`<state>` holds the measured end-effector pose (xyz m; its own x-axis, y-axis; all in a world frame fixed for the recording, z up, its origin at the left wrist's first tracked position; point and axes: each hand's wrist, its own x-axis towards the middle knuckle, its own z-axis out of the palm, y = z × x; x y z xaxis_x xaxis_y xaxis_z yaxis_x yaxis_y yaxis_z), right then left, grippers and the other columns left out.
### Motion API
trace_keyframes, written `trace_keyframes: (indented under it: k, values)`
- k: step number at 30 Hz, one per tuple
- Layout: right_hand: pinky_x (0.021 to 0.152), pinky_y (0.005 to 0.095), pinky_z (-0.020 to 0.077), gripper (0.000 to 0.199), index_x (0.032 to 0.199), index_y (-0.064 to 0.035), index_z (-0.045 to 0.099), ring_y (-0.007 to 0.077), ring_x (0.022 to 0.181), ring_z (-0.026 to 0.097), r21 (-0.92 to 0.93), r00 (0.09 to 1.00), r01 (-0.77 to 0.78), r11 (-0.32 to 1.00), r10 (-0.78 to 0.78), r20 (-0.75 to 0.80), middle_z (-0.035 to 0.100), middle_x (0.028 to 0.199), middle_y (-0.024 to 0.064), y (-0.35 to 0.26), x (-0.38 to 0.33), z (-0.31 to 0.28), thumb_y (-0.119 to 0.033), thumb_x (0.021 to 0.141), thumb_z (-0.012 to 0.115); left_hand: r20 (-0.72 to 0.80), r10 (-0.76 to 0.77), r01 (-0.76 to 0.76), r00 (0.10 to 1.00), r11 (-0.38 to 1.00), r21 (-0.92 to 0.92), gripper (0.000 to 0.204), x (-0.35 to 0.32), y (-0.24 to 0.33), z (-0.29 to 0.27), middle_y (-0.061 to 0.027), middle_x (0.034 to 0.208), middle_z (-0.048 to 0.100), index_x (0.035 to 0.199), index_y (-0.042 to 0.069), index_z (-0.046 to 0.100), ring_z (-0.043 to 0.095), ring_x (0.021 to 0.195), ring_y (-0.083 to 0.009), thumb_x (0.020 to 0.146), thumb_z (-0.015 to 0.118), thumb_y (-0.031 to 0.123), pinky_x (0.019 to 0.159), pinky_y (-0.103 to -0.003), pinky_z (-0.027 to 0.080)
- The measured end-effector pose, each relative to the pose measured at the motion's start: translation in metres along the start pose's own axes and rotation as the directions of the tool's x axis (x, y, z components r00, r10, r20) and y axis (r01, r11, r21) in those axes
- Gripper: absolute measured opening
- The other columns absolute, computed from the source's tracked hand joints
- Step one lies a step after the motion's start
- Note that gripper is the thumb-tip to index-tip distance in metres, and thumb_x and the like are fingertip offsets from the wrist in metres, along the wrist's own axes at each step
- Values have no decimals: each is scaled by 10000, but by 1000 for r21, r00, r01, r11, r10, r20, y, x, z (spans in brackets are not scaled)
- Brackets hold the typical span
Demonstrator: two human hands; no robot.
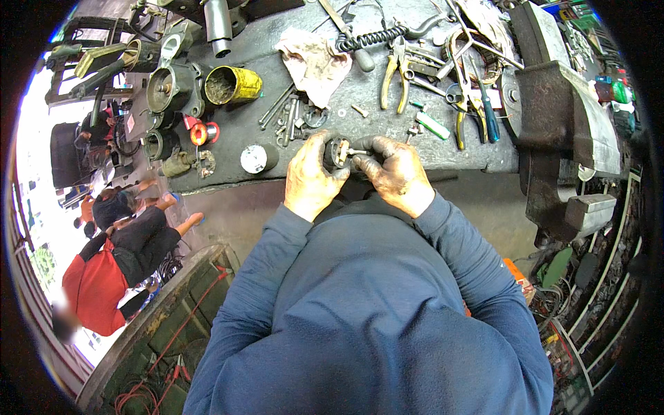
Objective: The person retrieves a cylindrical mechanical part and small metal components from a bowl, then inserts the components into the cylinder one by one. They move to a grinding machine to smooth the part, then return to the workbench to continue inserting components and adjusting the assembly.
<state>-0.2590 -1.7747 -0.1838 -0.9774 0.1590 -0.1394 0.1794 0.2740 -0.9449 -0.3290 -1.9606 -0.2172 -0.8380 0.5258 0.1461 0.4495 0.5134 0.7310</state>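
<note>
At the bench's front edge my left hand (pixel 311 177) is closed around a small round dark part (pixel 337 153) with a copper-coloured piece across its face. A short metal stud (pixel 357 151) sticks out from it to the right. My right hand (pixel 401 174), its fingers blackened, closes its thumb and forefinger on the stud's end. Whether the stud is fixed to the round part I cannot tell. Just beyond the hands lie a small loose bolt (pixel 360 111), a green-and-white tube (pixel 432 125) and several long bolts (pixel 292 119).
A vise (pixel 567 117) stands at the bench's right end. Yellow-handled pliers (pixel 389 83), blue-handled pliers (pixel 492 121) and a rag (pixel 315 66) lie farther back. Left are a yellow can (pixel 238 85), a solder spool (pixel 203 133) and metal housings (pixel 166 88). A person in red and black (pixel 104 277) is at far left.
</note>
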Motion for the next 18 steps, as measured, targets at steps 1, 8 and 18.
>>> trace_keyframes:
  k: [1,8,18]
  values:
    - [665,413,565,143,1016,40,691,301,743,742,12,1000,-13,1000,13,10,722,812,187,2,0,0,-70,926,670,-10,33,-33,999,999,15,550,0,1,0,-198,1140,701,1243,13,620,691,1035,-417,762,832,173,911,-458,557]
    - [729,445,556,187,964,48,714,346,816,723,-114,998,24,993,-17,60,683,865,210,9,-2,-10,-134,923,706,22,196,-196,980,952,234,558,7,12,-7,-186,1183,692,1232,37,641,663,1094,-407,711,820,122,944,-463,546]
    - [653,412,551,160,963,39,717,289,738,718,23,998,-4,1000,3,60,671,816,160,0,-7,-10,-118,939,715,-153,245,-231,957,967,105,557,-2,-2,6,-216,1196,649,1237,29,585,649,1080,-425,749,842,108,931,-476,529]
